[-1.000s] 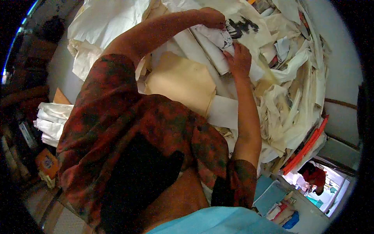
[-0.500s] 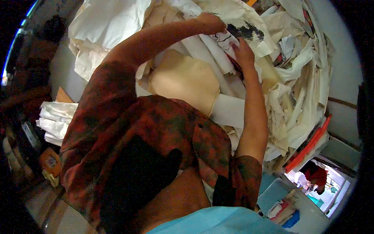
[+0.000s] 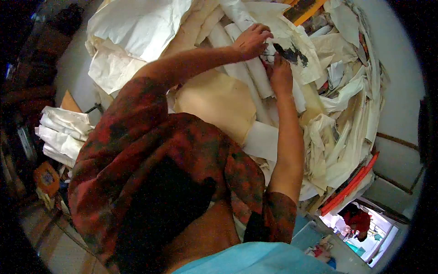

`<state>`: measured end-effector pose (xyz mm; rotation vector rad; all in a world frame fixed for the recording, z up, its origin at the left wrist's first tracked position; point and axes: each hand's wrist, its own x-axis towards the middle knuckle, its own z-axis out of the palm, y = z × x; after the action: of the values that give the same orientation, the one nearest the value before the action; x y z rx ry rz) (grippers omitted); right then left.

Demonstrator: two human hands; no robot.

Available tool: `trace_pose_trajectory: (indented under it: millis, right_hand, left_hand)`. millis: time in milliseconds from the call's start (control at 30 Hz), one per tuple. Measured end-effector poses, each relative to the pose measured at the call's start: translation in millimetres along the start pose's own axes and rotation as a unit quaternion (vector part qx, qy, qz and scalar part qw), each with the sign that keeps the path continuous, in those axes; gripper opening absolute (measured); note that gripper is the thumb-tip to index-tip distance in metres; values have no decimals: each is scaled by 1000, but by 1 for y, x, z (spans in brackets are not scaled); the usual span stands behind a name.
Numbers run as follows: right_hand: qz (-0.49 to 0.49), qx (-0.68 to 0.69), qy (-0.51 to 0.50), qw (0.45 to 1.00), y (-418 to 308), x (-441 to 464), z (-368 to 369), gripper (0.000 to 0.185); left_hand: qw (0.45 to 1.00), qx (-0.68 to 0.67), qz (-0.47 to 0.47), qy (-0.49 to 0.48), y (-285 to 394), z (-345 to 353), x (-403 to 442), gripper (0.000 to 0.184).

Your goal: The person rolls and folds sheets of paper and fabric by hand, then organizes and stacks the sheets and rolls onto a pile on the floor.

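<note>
Fingers of the left hand are curled at the upper left of a black-marked white paper; those of the right hand are bunched at its lower edge. Whether it is pinched can't be told, detail too small. Black-smudged cream sheet is seen just right of the fingers. White paper rolls are seen just below them, tan sheet farther below-left.

Site: apparently a workshop or storeroom, exact kind unclear; indicators: heaped loose sheets, paper rolls, doorway onto brighter room.
</note>
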<state>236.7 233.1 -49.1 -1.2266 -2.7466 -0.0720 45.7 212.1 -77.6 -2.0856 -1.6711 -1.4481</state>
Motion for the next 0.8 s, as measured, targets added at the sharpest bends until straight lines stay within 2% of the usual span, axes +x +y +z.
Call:
trace_pose_trajectory:
  millis: [67, 133, 167, 200, 267, 300, 367, 400, 433, 467, 500, 600, 633, 667, 700, 733, 767, 800]
  right_hand:
    - [58, 45, -38, 997, -1, 6, -9, 57]
    - [124, 66, -71, 988, 16, 21, -9, 54]
    - [122, 100, -15, 987, 30, 25, -1, 50]
    - [22, 136, 110, 984, 69, 37, 37, 46]
    - [111, 341, 21, 933, 97, 47, 46, 38]
    - [122, 381, -13, 916, 88, 48, 35, 38]
    - [144, 456, -85, 874, 50, 39, 0, 36]
    - [158, 512, -77, 841, 36, 39, -3, 36]
    - [173, 567, -71, 802, 23, 37, -4, 35]
    - [189, 620, -62, 759, 8, 33, -4, 34]
    - [199, 631, -43, 749, -15, 28, -20, 36]
    - [183, 575, -10, 797, -30, 24, -28, 41]
    - [201, 577, 18, 791, -53, 13, -46, 45]
    - [157, 484, 52, 859, -71, 3, -48, 49]
    - [110, 381, 86, 914, -87, -6, -49, 52]
    - [63, 271, 119, 953, -94, -9, -49, 56]
    - [50, 345, 133, 928, -91, -6, -38, 60]
    - [75, 401, 90, 909, -89, -5, -37, 59]
  left_hand:
    - [984, -72, -164, 16, 14, 0, -19, 42]
    - [934, -176, -310, 43, 24, 2, -34, 50]
    - [865, -299, -402, -30, 25, 4, -37, 56]
    - [820, -374, -432, -31, 29, 7, -33, 57]
    - [712, -515, -476, -28, 38, 11, -20, 61]
    - [671, -534, -513, -43, 47, 0, -8, 64]
    - [620, -630, -467, -38, 47, 4, 0, 62]
    - [593, -673, -441, -36, 47, 4, 2, 61]
    - [576, -672, -465, 9, 54, -4, 6, 54]
    - [582, -667, -465, 16, 55, -8, 7, 53]
    - [589, -661, -464, 22, 54, -11, 7, 52]
    - [583, -669, -457, 53, 52, -21, 5, 49]
    - [580, -668, -460, 75, 49, -20, 3, 49]
    - [577, -667, -462, 98, 45, -19, 2, 49]
    - [601, -665, -431, 106, 39, -20, 1, 48]
    - [588, -674, -436, 98, 42, -30, 1, 48]
    - [578, -685, -435, 91, 44, -42, 3, 48]
    - [568, -695, -433, 85, 45, -54, 4, 48]
